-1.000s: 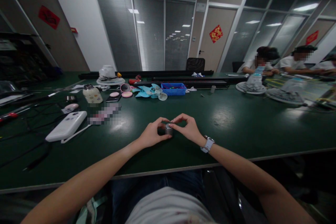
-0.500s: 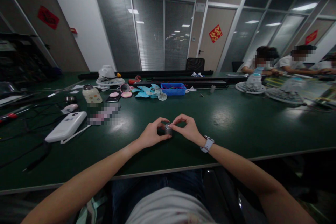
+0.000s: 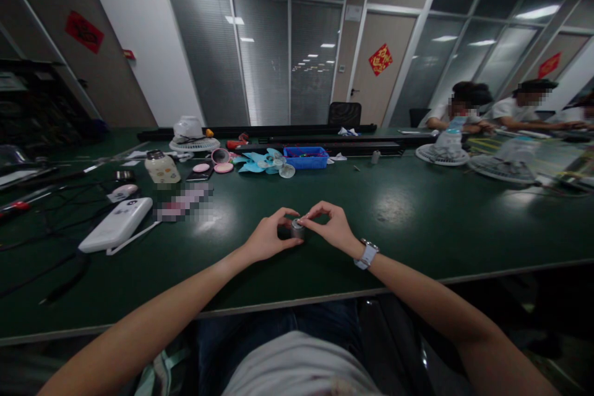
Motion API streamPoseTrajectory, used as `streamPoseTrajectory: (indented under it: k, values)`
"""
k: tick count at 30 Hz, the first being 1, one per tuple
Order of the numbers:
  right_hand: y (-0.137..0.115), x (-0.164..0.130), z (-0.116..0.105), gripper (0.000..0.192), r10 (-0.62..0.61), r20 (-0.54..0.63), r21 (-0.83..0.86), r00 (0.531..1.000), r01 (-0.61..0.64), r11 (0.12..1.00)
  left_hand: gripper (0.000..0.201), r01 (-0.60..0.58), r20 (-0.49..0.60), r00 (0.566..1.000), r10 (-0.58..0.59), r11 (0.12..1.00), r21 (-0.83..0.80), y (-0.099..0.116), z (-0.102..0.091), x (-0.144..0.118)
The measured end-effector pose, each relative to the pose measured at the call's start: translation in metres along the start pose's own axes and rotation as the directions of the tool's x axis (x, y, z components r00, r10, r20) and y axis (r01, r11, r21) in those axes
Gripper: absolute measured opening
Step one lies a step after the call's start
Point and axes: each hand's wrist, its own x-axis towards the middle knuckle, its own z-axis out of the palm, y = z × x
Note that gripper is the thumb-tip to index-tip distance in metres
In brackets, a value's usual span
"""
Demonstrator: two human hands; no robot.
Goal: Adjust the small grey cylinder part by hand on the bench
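small grey metal cylinder (image 3: 297,229) stands upright on the dark green table (image 3: 417,216), dead centre between both hands. left hand (image 3: 268,236) pinches it from 9 o'clock, thumb and forefinger on its side. right hand (image 3: 331,229) grips its top from 3 o'clock. white power bank (image 3: 116,224) lies well apart at 9 o'clock.

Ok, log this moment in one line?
left hand: pinching metal cylinder | right hand: fingers on its top | cylinder on green table
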Motion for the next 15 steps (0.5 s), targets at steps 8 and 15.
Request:
streamPoseTrajectory:
  k: [8, 15]
  values:
    - [-0.0022, -0.0024, -0.0006, 0.018, -0.007, 0.037, -0.009, 0.999, 0.008, 1.000, 0.054, -0.003, -0.005, 1.000, 0.003, 1.000, -0.006, 0.0020, 0.0000, -0.0004]
    - [-0.0033, -0.0010, -0.0007, 0.018, -0.008, 0.008, -0.011, 1.000, 0.008, 1.000, 0.055, 0.000, -0.008, 1.000, 0.000, 1.000, -0.005, 0.0010, 0.0004, -0.0002]
